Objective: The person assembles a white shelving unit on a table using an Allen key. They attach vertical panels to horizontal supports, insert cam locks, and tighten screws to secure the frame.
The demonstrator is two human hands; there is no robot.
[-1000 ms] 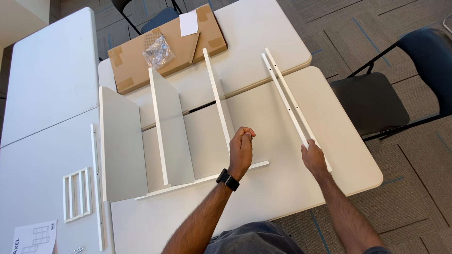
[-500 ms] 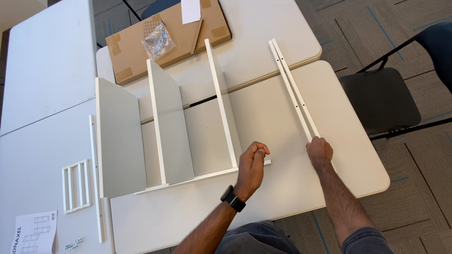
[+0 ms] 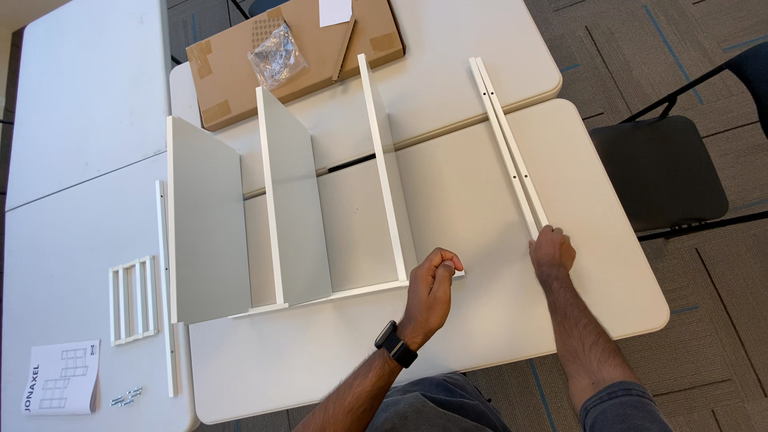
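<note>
- Left hand (image 3: 432,288): fingers curled together, pinching the near end of a long white metal rail (image 3: 320,298) that runs along the front edge of the assy. Black smartwatch (image 3: 395,345) on that wrist.
- Right hand (image 3: 552,250): fingers closed down on the near end of a pair of long white metal rails (image 3: 508,144) lying side by side; cannot tell whether it grips both or only presses on them. Rails run away from the person toward the far counter edge, apart from the assy.
- Assy: three pale grey flat panels w/ white edges (image 3: 292,200) stand on edge, roughly parallel, across the white counter (image 3: 480,336). Judged: standing upright because the front rail ties their near ends together; left hand at the rail's free end steadies it.
- Brown cardboard box (image 3: 240,60), flat, at far side of counter; clear plastic bag of hardware (image 3: 276,54) on top, plus a white paper slip (image 3: 334,11). Well apart from both hands.
- Left of assy: thin white strip (image 3: 165,288) lying just beside leftmost panel; small white ladder-shaped frame (image 3: 132,298) near it; instruction sheet (image 3: 60,376) at near-left corner; a few small screws (image 3: 126,396) beside sheet.
- Second white counter (image 3: 80,88) abuts on left.
- Dark chair (image 3: 660,172) on carpet (image 3: 704,320), right of counter, unoccupied.
</note>
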